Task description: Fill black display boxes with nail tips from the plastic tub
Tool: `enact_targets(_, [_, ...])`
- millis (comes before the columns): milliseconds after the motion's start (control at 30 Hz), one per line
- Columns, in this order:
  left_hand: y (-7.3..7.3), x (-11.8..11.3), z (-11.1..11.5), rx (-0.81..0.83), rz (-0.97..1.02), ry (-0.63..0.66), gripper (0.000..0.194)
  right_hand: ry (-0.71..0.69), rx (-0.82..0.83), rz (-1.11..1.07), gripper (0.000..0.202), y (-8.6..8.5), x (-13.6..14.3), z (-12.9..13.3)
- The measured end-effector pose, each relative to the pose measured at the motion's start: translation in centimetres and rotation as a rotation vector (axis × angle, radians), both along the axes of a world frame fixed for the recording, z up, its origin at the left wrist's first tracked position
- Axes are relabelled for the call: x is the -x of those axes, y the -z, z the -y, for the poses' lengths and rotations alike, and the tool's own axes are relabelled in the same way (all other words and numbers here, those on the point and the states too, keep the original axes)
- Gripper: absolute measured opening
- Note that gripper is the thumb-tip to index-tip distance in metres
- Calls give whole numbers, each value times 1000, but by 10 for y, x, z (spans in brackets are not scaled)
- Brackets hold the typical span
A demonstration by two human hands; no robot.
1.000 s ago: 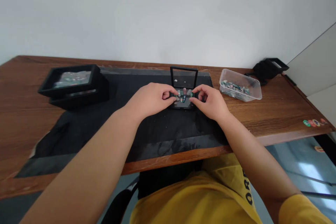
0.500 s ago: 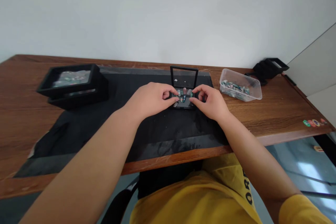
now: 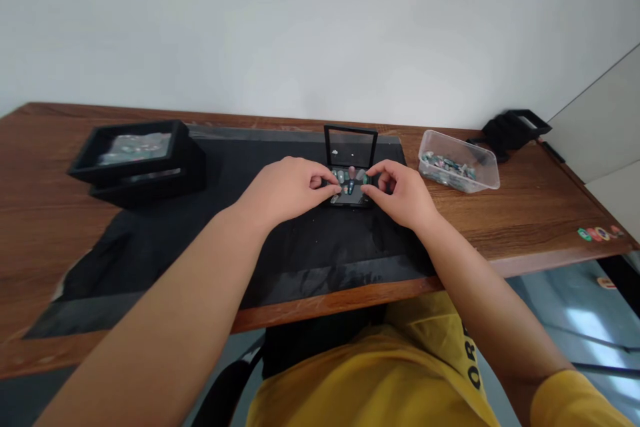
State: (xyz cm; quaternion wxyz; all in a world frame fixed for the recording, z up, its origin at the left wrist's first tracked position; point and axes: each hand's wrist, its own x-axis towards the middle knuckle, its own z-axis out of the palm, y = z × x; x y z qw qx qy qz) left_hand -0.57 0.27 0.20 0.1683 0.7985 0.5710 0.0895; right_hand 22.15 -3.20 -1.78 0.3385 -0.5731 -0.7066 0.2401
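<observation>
Two bare hands flank one black display box [image 3: 353,204] on the black mat [image 3: 320,247] covering part of the counter [image 3: 525,213]. The box lies right of the left hand [image 3: 290,190] and left of the right hand [image 3: 403,193]. Its windowed lid [image 3: 352,145] stands raised at the far edge.

Key alignment: the dark blue nail-shaped piece [image 3: 351,187] sits between the two thumb tips, long axis fore and aft, roughly square to the line joining them. Neither hand is clearly nearer.

Left hand: thumb and index finger curve toward each other over the box's left side. From here I cannot tell whether they pinch anything. Right hand: same posture at the right side; a green piece [image 3: 366,179] shows by the fingertips, and whether it is gripped cannot be told.
</observation>
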Motion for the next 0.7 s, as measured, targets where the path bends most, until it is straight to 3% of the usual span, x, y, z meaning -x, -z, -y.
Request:
enact_targets(500, [4, 0, -1, 21, 32, 14, 30, -5, 6, 12, 17, -1, 0, 0])
enact_targets(700, [-3, -2, 3, 60, 43, -7, 32, -13, 9, 12, 17, -1, 0, 0])
